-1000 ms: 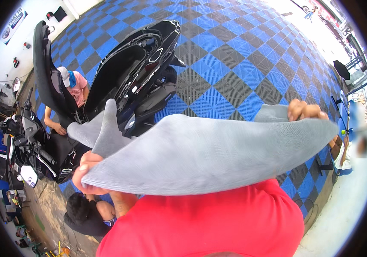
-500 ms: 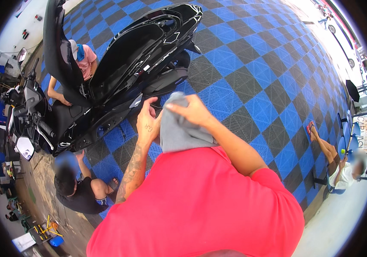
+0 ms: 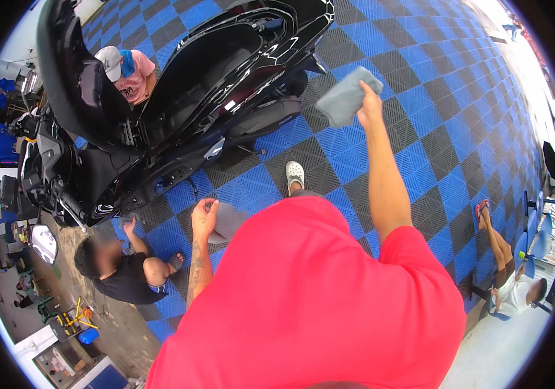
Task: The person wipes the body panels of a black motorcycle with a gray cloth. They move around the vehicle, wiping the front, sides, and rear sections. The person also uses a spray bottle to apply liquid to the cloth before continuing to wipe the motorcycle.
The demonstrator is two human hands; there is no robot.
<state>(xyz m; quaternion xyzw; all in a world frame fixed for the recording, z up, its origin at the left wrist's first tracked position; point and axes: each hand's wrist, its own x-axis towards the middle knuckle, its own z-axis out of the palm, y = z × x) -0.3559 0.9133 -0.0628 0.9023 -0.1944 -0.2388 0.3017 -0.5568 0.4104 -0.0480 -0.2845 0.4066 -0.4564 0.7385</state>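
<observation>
Far out over the blue-and-black tiled floor [image 3: 446, 110], right hand [image 3: 369, 107] raised, fingers pinched on a folded grey microfibre cloth [image 3: 345, 96], just beside the glossy black scooter [image 3: 225, 71], seemingly readied for wiping. Nearer left, left hand [image 3: 203, 217] loosely curled, holding nothing.

Cloth [image 3: 347, 97] right of scooter [image 3: 180, 110], above floor [image 3: 433, 149]

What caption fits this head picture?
Right hand holds a grey cloth out toward a black scooter; left hand hangs low.
</observation>
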